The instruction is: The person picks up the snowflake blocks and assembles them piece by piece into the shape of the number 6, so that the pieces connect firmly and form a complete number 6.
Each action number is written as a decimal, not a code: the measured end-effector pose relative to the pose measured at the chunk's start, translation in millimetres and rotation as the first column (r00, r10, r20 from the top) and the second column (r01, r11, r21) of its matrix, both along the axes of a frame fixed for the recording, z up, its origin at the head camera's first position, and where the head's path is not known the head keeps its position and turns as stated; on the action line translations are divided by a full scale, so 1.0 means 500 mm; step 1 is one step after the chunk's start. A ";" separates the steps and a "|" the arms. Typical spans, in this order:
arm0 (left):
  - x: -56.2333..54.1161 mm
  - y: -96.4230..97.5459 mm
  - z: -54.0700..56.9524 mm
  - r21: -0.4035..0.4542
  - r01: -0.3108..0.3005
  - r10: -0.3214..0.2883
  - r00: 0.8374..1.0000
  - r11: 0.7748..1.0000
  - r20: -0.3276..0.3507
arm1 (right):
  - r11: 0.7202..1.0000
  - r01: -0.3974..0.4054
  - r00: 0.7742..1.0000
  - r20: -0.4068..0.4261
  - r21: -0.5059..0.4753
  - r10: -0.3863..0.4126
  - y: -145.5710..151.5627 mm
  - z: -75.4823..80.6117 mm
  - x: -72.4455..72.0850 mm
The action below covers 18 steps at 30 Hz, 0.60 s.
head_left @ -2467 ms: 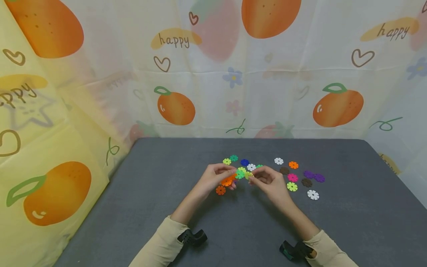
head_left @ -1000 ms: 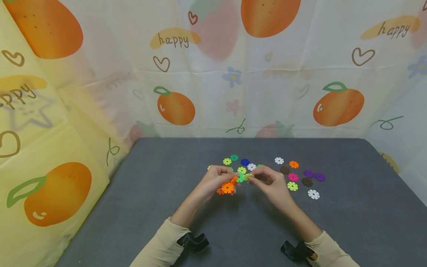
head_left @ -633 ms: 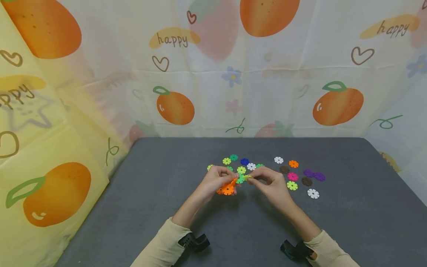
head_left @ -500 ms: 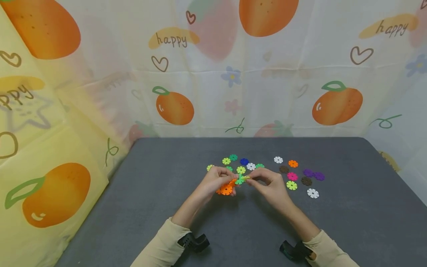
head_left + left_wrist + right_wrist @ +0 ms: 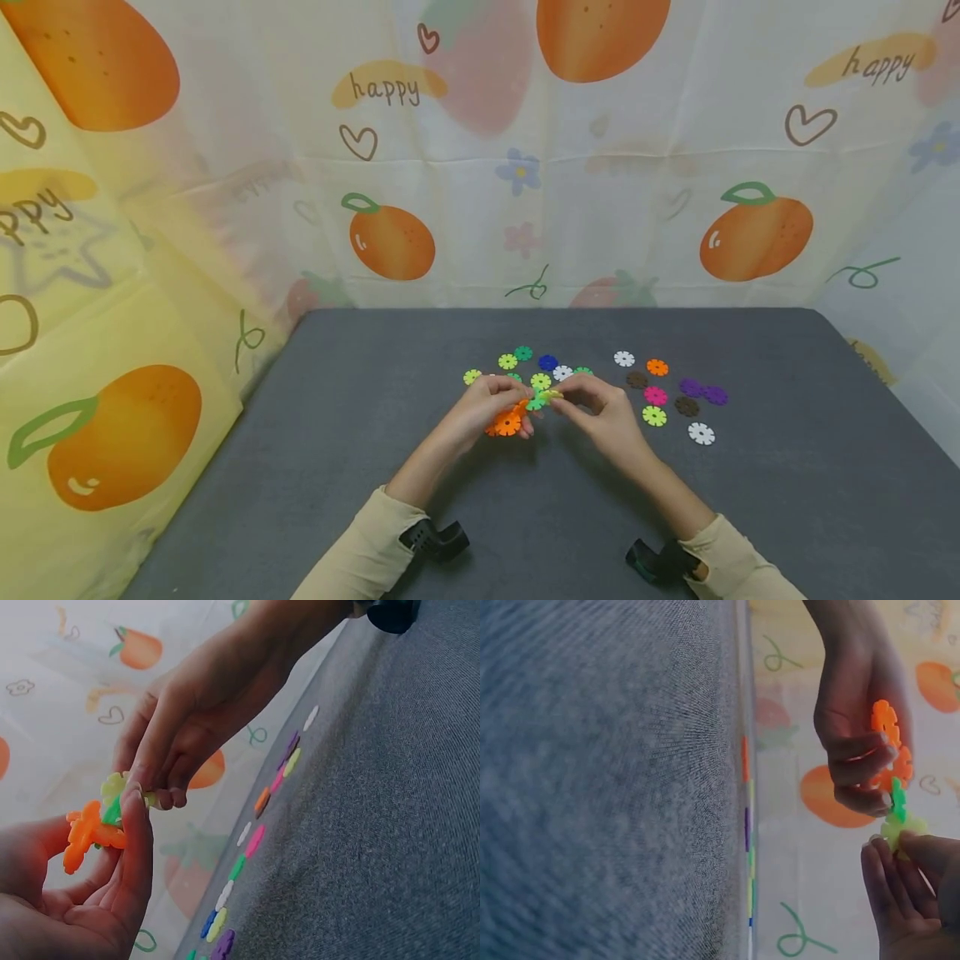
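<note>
Just above the table, my left hand (image 5: 483,410) grips several linked orange notched plastic snowflake discs (image 5: 508,423) with a green snowflake disc (image 5: 536,402) joined at their end. Thumb and fingertips of my right hand (image 5: 606,414) pinch a yellow-green snowflake disc (image 5: 552,395), which meets the green one. In the left wrist view the orange discs (image 5: 81,840) stand at angles to each other, with the green disc (image 5: 112,813) wedged between them and the yellow-green disc (image 5: 112,786). The right wrist view shows the chain running orange (image 5: 885,718), green (image 5: 898,801), then yellow-green (image 5: 904,829).
Loose snowflake discs lie on the grey table (image 5: 337,450) behind and right of my hands: a blue disc (image 5: 548,362), a pink disc (image 5: 656,396), a white disc (image 5: 701,433) and two overlapping purple discs (image 5: 703,390). A fruit-print cloth (image 5: 465,208) hangs behind the table.
Both hands have sunk slightly. The orange discs have swung lower, and loose discs behind the left hand came into view. The yellow-green disc has turned and moved closer onto the green one.
</note>
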<state>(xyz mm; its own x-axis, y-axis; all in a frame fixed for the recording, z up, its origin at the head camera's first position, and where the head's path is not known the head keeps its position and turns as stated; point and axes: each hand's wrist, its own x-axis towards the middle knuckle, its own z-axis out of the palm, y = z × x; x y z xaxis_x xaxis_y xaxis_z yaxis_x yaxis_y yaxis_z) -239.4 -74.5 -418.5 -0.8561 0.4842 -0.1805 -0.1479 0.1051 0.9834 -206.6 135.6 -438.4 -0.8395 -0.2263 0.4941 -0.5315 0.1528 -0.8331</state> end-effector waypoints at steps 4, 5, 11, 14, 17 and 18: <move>-0.001 -0.001 -0.006 0.015 0.012 -0.013 1.000 1.000 0.021 | 1.000 -0.013 1.000 0.021 0.022 0.012 0.003 -0.006 -0.003; -0.002 -0.002 -0.008 0.016 0.017 -0.018 0.999 1.000 0.027 | 0.999 -0.017 0.999 0.028 0.030 0.017 0.003 -0.007 -0.004; -0.010 -0.004 -0.022 0.018 0.022 -0.023 0.999 1.000 0.041 | 0.994 -0.004 0.995 0.101 0.112 -0.007 0.005 -0.007 -0.008; -0.015 -0.006 -0.029 0.017 0.005 -0.006 0.999 1.000 0.052 | 0.984 0.067 0.985 0.144 0.168 -0.091 0.009 -0.009 -0.016; -0.019 -0.010 -0.033 0.009 -0.026 0.025 0.998 1.000 0.066 | 0.962 0.150 0.967 0.169 0.230 -0.191 0.015 -0.016 -0.030; -0.020 -0.011 -0.034 0.003 -0.034 0.034 0.997 0.999 0.062 | 0.953 0.177 0.960 0.169 0.245 -0.221 0.018 -0.019 -0.036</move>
<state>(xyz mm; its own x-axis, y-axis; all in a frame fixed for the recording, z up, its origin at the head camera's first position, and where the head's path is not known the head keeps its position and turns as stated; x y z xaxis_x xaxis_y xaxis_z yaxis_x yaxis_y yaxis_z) -249.2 -79.9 -435.5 -0.8592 0.4559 -0.2323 -0.2123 0.0953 0.9725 -224.6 144.6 -447.8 -0.9527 -0.1312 0.2741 -0.3037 0.4342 -0.8481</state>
